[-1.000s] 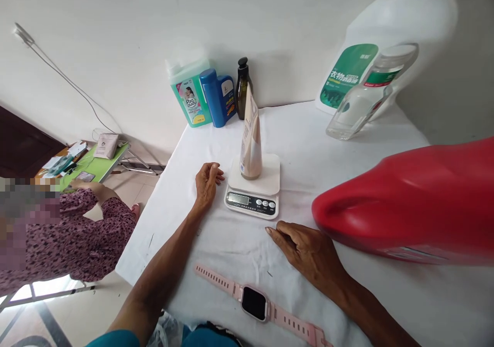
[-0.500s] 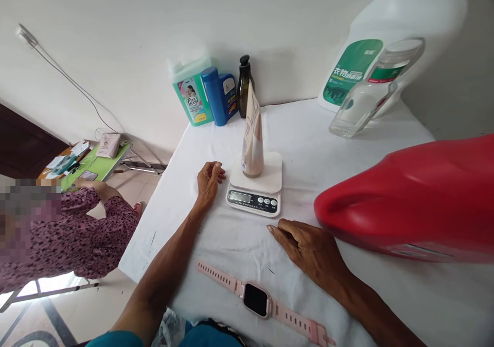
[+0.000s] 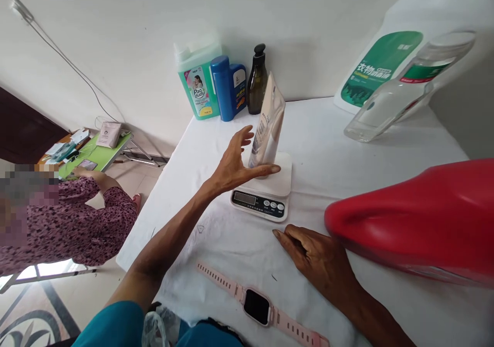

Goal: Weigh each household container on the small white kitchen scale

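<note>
A beige squeeze tube (image 3: 268, 125) stands on its cap on a white digital kitchen scale (image 3: 285, 182), leaning a little to the right. My left hand (image 3: 235, 164) is open beside it. The thumb reaches across the front of the tube's lower end and the fingers are spread on its left side; whether they touch it I cannot tell. My right hand (image 3: 314, 252) rests on the white cloth in front of the scale, fingers curled in and thumb pointing out, with nothing visible in it. A pink smartwatch (image 3: 257, 306) lies strap-open between my forearms.
Against the wall stand a green detergent jug (image 3: 200, 92), a blue bottle (image 3: 223, 89) and a dark pump bottle (image 3: 257, 82). To the right are a white jug (image 3: 380, 69), a clear bottle (image 3: 389, 100) and a large red container (image 3: 417, 218). Another person (image 3: 73, 218) sits at the left.
My left hand has moved from the scale's left side up to the tube and opened. The tube leans more to the right. My right hand stays curled on the cloth. The scale's display looks darker.
</note>
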Demonstrator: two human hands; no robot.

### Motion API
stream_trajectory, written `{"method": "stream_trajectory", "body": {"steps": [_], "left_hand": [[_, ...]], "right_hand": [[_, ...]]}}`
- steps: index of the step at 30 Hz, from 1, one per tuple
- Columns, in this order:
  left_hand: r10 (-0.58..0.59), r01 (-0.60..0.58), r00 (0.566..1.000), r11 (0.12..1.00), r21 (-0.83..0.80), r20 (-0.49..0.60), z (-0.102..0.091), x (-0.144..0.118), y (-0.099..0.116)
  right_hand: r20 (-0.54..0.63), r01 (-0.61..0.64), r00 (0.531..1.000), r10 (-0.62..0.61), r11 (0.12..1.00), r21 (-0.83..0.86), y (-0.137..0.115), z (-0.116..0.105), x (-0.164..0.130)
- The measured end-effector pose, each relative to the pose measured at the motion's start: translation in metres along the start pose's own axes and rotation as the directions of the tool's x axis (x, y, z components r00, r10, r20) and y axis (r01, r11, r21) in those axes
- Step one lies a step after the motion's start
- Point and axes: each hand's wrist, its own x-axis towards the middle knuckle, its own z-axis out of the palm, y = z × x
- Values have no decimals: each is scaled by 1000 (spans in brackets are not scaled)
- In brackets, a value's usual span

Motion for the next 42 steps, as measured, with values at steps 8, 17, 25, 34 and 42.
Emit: {"method": "stream_trajectory", "body": {"steps": [8, 17, 25, 34, 42], "left_hand": [[-5, 3, 997, 1000, 30, 73, 7, 18, -2], [-53, 105, 950, 982, 156, -308, -53, 41, -41], [-142, 375, 781, 886, 274, -608, -101, 103, -87], [-213, 510, 734, 800, 316, -646, -86, 157, -112], [-201, 511, 722, 801, 313, -663, -74, 164, -119]], "right_hand": [[-46, 40, 998, -41, 999, -24, -1, 0, -1], [-89, 90, 992, -93, 995, -46, 0, 0, 1], [-105, 110, 988, -116, 992, -58, 4, 3, 4], [-94, 111, 989, -113, 994, -26, 11, 8, -7], [-124, 86, 988, -93, 994, -61, 5, 9, -3]]}}
